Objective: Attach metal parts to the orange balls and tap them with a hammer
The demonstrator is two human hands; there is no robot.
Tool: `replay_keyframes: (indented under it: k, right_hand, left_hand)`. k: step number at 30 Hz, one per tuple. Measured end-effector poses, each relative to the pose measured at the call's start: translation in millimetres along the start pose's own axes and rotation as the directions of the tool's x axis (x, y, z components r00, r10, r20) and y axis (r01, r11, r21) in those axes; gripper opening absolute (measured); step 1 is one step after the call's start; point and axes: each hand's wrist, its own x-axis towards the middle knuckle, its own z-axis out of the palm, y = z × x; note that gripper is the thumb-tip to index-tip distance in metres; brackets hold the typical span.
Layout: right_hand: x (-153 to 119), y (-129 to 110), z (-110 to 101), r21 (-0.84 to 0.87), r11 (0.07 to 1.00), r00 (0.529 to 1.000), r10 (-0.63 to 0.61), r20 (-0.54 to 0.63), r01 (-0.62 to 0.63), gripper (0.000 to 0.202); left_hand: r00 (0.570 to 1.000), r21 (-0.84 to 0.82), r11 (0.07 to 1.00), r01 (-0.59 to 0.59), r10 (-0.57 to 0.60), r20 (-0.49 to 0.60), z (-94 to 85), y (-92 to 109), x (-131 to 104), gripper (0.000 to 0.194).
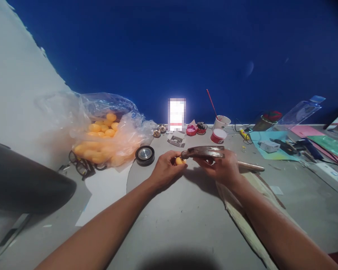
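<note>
Between the fingertips of my left hand [165,167] is a small orange ball [179,161], partly covered by the fingers. My right hand [226,168] grips a claw hammer [207,152] near its dark, worn metal head, and the wooden handle sticks out to the right behind the hand. The hammer's round striking face is right at the ball; whether they touch I cannot tell. Both hands are just above the grey table [169,225]. Left of my left hand sits a black round container with a silver centre [145,154].
A clear plastic bag of orange balls [104,129] stands at the left, with eyeglasses [83,167] before it. Along the wall are a glowing blurred screen [177,114], small red tubs [191,129] and a paper cup [222,122]. A cloth [242,225] lies under my right arm.
</note>
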Motion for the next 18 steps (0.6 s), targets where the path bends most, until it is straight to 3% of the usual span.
replay_keyframes:
  k: [7, 18]
  right_hand:
    - [0.6, 1.7, -0.4, -0.012, 1.000, 0.997, 0.014, -0.072, -0.015, 0.038]
    - [0.0, -1.3, 2.8, 0.008, 0.999, 0.999, 0.048, -0.018, -0.048, 0.035]
  left_hand:
    - [0.998, -0.031, 0.998, 0.057, -0.057, 0.015, 0.2, 0.6, 0.9, 0.039]
    - [0.998, -0.051, 0.999, 0.012, -0.009, 0.056, 0.7, -5.4, 1.3, 0.038]
